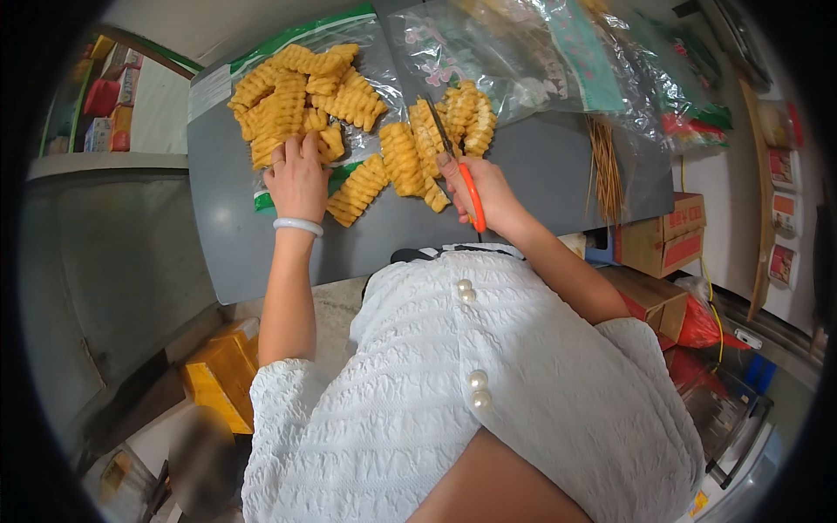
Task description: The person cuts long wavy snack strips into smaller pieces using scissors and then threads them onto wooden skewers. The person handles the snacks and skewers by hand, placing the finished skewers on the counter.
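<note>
Ridged golden pieces of fried food (281,98) lie heaped on a clear plastic bag with green edges (264,201), on a grey table (229,248). My left hand (297,173) rests on the near side of this heap, fingers bent over a piece; whether it grips one is not clear. Scissors with orange handles (472,199) are in my right hand (487,189), their blades pointing away over more pieces. Between my hands lie several separate pieces (401,160). Just beyond the scissors, other pieces (480,124) show pale, rough edges.
Clear printed plastic bags (510,59) cover the table's far right. A bundle of thin wooden skewers (606,170) sticks out from under them. Cardboard boxes (660,242) stand below the right edge. A yellow box (219,379) is on the floor at left, and shelves with packages (111,118) are beyond.
</note>
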Demonstrator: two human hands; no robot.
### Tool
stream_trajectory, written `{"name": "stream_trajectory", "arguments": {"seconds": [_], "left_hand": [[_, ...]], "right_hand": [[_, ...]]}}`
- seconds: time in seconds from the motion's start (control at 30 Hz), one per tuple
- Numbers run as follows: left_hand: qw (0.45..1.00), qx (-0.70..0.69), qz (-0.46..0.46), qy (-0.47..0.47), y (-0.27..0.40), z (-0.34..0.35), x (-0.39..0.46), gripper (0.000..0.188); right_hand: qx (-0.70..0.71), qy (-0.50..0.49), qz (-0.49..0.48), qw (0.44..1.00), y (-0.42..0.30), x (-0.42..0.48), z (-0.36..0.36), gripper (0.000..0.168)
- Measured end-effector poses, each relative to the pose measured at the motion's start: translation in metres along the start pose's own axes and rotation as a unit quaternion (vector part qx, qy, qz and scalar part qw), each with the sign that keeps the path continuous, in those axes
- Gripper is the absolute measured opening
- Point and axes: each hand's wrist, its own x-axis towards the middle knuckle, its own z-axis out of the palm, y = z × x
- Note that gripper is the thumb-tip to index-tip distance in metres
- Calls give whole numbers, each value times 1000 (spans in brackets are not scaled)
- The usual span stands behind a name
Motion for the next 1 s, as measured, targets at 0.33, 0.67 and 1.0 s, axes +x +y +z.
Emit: {"name": "stream_trajectory", "arguments": {"seconds": [0.33,0.67,1.0], "left_hand": [[687,-664,-290,58,12,-8,38,33],[816,-488,-293,101,95,0,50,44],[859,-456,-223,71,101,5,44,40]], "right_hand": [[-128,-127,-91,979,6,0,14,62],[-188,-84,-65,976,4,6,15,71],[-156,-25,-85,984,8,5,14,72]]}}
